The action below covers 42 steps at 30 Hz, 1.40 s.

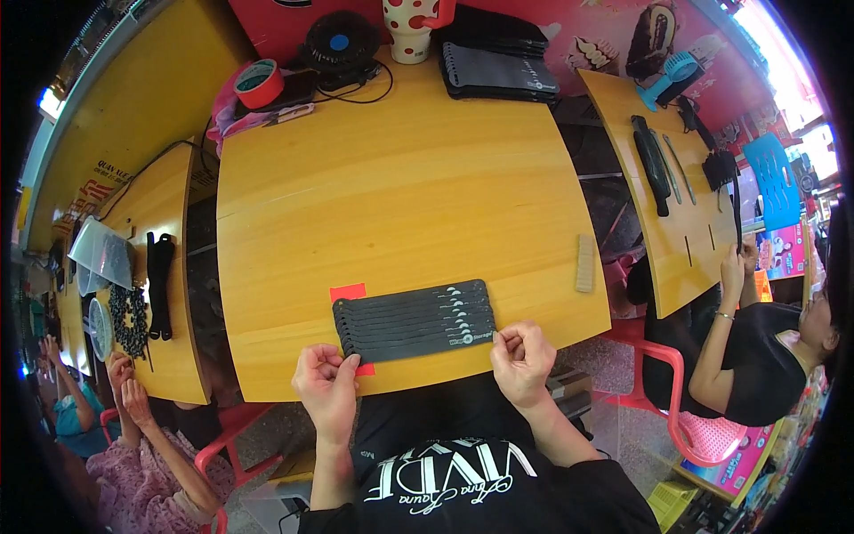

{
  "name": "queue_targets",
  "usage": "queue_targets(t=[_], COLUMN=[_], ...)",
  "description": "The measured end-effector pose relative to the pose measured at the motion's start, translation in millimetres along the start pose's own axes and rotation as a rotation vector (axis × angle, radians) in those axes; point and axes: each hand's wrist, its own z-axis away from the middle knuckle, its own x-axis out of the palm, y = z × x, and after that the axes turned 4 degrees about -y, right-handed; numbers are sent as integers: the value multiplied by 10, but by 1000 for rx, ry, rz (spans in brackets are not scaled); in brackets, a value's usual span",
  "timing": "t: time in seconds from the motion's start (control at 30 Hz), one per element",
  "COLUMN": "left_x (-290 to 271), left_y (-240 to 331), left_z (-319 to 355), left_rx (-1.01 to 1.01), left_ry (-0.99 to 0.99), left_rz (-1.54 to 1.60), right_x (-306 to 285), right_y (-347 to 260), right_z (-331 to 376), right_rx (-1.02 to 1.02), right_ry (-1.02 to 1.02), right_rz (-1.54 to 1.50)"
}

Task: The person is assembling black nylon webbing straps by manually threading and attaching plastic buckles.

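Note:
A fanned row of black flat straps point(414, 322) lies on the wooden table point(400, 205) near its front edge. The straps overlap, with rounded holes at their left ends and white print toward the right. My left hand point(327, 392) pinches the near left corner of the nearest strap between thumb and fingers. At the near right corner, my right hand point(523, 365) has its fingertips closed on the same strap. Pieces of red tape point(348, 292) on the tabletop peek out beyond the left end of the row, at its far and near sides.
At the back stand a stack of similar black straps point(500, 71), a polka-dot cup point(409, 34), a black fan point(340, 43) and a red tape roll point(259, 84). A tan strip point(584, 263) lies at the right edge. People work at tables on both sides.

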Motion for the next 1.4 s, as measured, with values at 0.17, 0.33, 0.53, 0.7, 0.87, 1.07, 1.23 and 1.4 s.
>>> queue_targets(t=[0.17, 0.33, 0.53, 0.7, 0.87, 1.07, 1.23, 1.4], left_x=[-19, -143, -94, 276, 297, 290, 120, -17], left_y=[-10, 65, 379, 326, 180, 236, 112, 145], left_z=[19, 21, 150, -208, -414, -364, -454, -454], left_rx=[-5, -26, 709, 874, 671, 682, 626, 483], left_ry=[-9, -82, -48, -323, -444, -415, -388, -362], left_rz=[-16, 76, -610, -1088, -1201, -1204, -959, -1232], right_x=[-2, -46, -68, 795, 827, 475, 500, 430], right_y=[3, 76, -560, -739, -488, -228, -53, -158], right_z=[22, -2, -202, -453, -544, -621, -640, -558], right_rx=[12, 245, 259, -238, -446, -208, -127, -168], right_ry=[1, 11, 117, -100, -293, -271, -208, -199], right_rz=[14, -296, -704, -445, 470, 677, 558, 669])
